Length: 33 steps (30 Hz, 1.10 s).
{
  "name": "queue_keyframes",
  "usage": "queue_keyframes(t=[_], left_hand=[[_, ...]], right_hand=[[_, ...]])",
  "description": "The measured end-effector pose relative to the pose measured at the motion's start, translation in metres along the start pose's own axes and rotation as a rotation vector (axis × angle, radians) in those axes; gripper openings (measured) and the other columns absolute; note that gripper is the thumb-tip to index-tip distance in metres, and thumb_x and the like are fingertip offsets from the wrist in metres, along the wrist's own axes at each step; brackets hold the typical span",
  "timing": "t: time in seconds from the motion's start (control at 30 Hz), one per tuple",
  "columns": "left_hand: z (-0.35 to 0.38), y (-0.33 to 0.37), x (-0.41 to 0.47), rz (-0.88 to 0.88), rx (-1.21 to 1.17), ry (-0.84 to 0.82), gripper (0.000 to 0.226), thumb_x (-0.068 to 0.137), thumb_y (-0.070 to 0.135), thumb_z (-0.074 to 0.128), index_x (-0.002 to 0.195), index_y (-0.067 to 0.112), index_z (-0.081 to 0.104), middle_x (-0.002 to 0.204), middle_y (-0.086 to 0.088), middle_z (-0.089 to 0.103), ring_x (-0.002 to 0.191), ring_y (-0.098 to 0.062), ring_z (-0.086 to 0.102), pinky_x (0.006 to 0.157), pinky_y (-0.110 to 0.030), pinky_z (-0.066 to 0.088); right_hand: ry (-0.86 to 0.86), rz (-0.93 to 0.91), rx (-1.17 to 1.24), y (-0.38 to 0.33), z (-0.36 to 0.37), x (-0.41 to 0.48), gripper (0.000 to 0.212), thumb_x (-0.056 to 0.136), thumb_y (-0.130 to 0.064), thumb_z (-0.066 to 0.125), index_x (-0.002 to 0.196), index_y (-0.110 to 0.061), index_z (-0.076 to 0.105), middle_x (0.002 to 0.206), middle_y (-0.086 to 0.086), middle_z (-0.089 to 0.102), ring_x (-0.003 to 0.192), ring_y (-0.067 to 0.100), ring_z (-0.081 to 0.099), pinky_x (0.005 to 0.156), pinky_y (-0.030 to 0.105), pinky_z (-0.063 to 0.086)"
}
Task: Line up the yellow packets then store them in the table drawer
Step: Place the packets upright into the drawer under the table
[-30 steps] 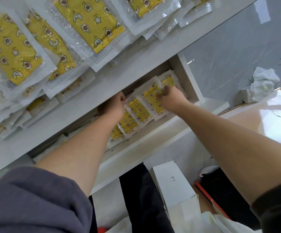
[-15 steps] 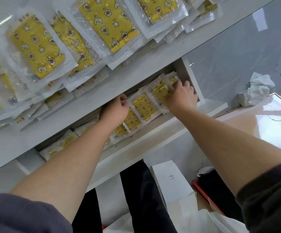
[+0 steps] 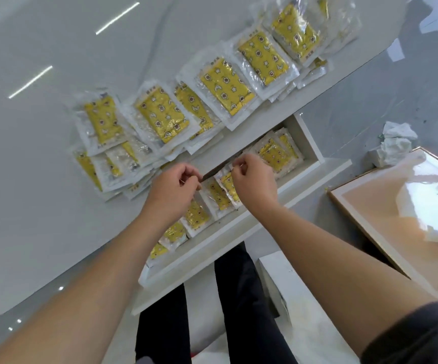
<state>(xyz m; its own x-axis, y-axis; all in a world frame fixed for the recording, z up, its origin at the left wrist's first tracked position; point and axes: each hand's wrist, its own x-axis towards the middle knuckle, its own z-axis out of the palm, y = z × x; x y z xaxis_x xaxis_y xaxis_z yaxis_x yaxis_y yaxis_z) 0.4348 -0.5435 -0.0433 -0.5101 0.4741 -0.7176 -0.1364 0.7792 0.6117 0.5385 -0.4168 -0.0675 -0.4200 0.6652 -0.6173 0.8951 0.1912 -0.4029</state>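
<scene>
Our left hand [image 3: 172, 189] and our right hand [image 3: 254, 179] hover side by side above the open drawer [image 3: 311, 143], near each other but apart. On both hands the fingers [image 3: 190, 170] are clenched in toward the palm, and we see nothing held in either one. The left hand sits over the front edge of the white worktop [image 3: 55, 193], where it meets the drawer. The right hand is over the drawer itself.

The drawer is white and pulled out from under the worktop. A row of stored packets [image 3: 274, 153] lies flat inside it, each overlapping the next, running from the far right end back toward our body. Our hands and forearms cover the middle of that row.

On the worktop, more yellow packets [image 3: 225, 86] lie in a slanting line just behind the front edge, overlapping one another. Each is a clear wrapper around a yellow sheet printed with stars, moons and small round shapes. At the left end the line breaks into a looser heap [image 3: 107, 145], with several packets stacked crookedly.

Below the drawer we see our dark trousers [image 3: 239, 298] and a white box [image 3: 286, 282] just to their right. A glossy framed panel [image 3: 409, 219] lies further right, and a crumpled tissue [image 3: 393, 143] lies on the grey floor [image 3: 370, 82] beyond it. A grey sleeve [image 3: 417, 334] covers our right upper arm.
</scene>
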Motion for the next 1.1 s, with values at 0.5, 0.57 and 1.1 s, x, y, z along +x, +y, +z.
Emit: queue_keyframes(t=[0.5, 0.57, 1.1], left_hand=[[-0.161, -0.057, 0.056, -0.400, -0.243, 0.302, 0.016, 0.088, 0.028, 0.060, 0.080, 0.015, 0.057, 0.069, -0.001, 0.059, 0.056, -0.017, 0.053, 0.054, -0.027, 0.040], [-0.164, -0.060, 0.064, -0.420, -0.246, 0.278, 0.024, 0.087, 0.032, 0.064, 0.071, 0.017, 0.054, 0.069, -0.002, 0.058, 0.053, -0.015, 0.049, 0.052, -0.025, 0.039], [-0.162, -0.117, 0.031, -0.292, -0.479, 0.256, 0.015, 0.088, 0.000, 0.064, 0.083, 0.010, 0.054, 0.100, -0.012, 0.064, 0.092, -0.026, 0.068, 0.073, -0.038, 0.060]], right_hand=[[-0.038, -0.103, 0.336, -0.139, 0.085, -0.056, 0.013, 0.094, -0.017, 0.048, 0.093, -0.020, 0.060, 0.059, -0.009, 0.048, 0.054, 0.014, 0.046, 0.055, 0.037, 0.046], [-0.045, -0.095, 0.329, -0.144, 0.092, -0.056, 0.013, 0.094, -0.016, 0.048, 0.092, -0.020, 0.060, 0.059, -0.008, 0.049, 0.056, 0.015, 0.049, 0.061, 0.041, 0.052], [-0.108, 0.044, 0.355, -0.138, 0.111, -0.067, 0.015, 0.092, -0.013, 0.047, 0.091, -0.019, 0.062, 0.082, 0.008, 0.067, 0.079, 0.027, 0.066, 0.071, 0.046, 0.058]])
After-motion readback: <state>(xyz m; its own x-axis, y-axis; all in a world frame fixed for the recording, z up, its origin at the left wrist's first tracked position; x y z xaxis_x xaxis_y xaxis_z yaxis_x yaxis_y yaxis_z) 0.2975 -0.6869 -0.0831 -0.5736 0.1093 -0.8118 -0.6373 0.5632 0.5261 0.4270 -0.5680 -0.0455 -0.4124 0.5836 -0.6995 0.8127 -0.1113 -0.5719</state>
